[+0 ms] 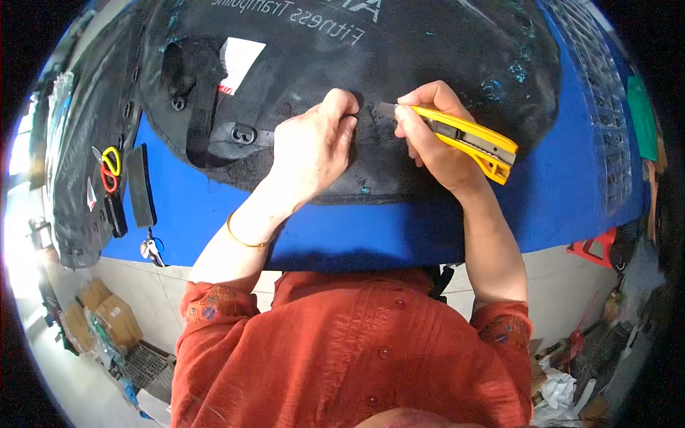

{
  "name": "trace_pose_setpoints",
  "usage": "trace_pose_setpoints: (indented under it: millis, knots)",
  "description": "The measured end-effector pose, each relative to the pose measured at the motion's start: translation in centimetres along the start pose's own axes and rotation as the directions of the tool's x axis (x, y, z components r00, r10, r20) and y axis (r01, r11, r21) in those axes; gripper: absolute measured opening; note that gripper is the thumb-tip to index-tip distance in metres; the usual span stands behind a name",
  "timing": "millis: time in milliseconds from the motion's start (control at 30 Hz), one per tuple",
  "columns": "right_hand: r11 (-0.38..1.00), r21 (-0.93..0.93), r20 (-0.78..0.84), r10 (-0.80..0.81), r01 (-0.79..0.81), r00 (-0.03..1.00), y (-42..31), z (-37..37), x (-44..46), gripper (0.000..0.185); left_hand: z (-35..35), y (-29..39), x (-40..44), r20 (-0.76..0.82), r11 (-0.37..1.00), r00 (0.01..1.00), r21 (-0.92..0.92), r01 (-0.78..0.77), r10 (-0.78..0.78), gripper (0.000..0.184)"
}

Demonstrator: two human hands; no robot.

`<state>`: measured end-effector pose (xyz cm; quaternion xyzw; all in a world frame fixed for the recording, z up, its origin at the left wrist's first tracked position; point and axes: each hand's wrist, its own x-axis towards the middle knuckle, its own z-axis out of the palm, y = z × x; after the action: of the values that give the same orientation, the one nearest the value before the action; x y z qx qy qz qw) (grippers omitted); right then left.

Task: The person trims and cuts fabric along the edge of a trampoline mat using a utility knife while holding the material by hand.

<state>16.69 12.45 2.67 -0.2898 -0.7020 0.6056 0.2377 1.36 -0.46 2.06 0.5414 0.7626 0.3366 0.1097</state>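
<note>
A black mesh trampoline mat (307, 78) with "Fitness Trampoline" lettering lies on the blue table covering. Closed on a bit of the mat's fabric near its front edge is my left hand (314, 146), thumb and forefinger pinched; the exact bit is too small to make out. My right hand (442, 135) grips a yellow utility knife (471, 139) whose blade is out. The blade tip points left toward my left fingertips and sits just over the mat, a short gap from them. Black straps with a buckle (244, 134) and a white label (241, 63) lie left of my hands.
Scissors with red and yellow handles (110, 170), a black flat strip (140, 187) and keys (152, 250) are on the left of the blue table (342, 235). Clear plastic packaging (606, 114) runs along the right. Cardboard boxes (114, 317) stand on the floor at left.
</note>
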Motion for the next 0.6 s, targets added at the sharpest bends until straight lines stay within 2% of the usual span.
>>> trace_pose_setpoints:
  millis: [100, 167, 267, 600]
  knots:
    - [0.997, -0.009, 0.024, 0.073, -0.073, 0.997, -0.2, 0.0, 0.0, 0.013, 0.0, -0.1, -0.1, 0.01, 1.0, 1.0, 0.017, 0.022, -0.022, 0.014]
    - [0.999, -0.046, 0.004, 0.0, 0.0, 1.0, -0.1, 0.1, 0.0, 0.013, 0.0, 0.0, 0.0, 0.008, 0.999, 1.0, 0.026, 0.022, -0.022, 0.014]
    - [0.991, -0.131, -0.009, -0.03, 0.029, 0.999, 0.4, 0.2, 0.2, 0.014, 0.0, -0.1, 0.0, 0.011, 0.999, 1.0, 0.027, 0.017, -0.017, 0.014]
    - [0.981, -0.172, 0.051, -0.076, 0.084, 0.996, 0.4, -0.6, 0.4, 0.013, 0.1, -0.2, 0.0, -0.012, 1.0, 1.0, 0.022, -0.013, 0.013, 0.014]
